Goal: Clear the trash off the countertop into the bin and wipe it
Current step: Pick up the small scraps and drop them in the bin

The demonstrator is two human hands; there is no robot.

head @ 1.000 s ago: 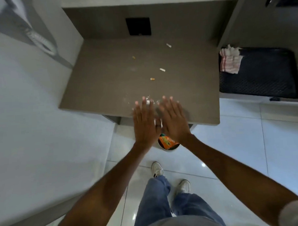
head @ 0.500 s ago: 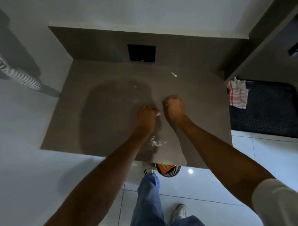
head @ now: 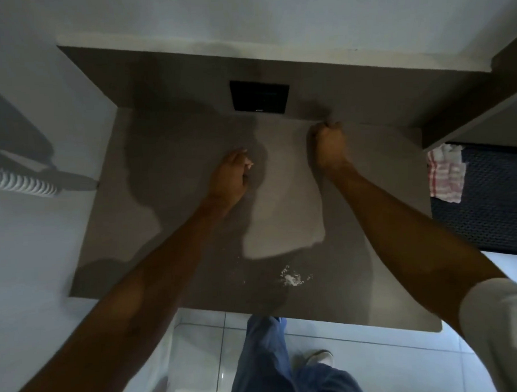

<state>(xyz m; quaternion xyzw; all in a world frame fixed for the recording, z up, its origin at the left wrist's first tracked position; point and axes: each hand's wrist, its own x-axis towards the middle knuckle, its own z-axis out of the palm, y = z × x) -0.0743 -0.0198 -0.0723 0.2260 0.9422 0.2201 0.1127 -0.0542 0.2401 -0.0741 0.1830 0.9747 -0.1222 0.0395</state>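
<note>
The grey-brown countertop [head: 170,229] fills the middle of the view. My left hand [head: 230,179] rests on it near the centre, fingers curled shut, with a small white scrap [head: 249,164] showing at the fingertips. My right hand [head: 327,145] is a closed fist at the back of the counter, touching the foot of the wall; I cannot see what is inside it. A small pile of white crumbs [head: 291,279] lies near the front edge, between my forearms. The bin is out of sight.
A red-and-white checked cloth [head: 446,174] lies on a black perforated mat [head: 495,209] to the right, under a dark shelf [head: 469,109]. A black wall panel [head: 260,95] sits behind the counter. White walls close the left side. My legs stand on the tiled floor [head: 198,346].
Both hands have moved farther back on the counter and apart, the right one reaching the back wall where a white scrap lay. The camera has come closer, and the bin has left the view.
</note>
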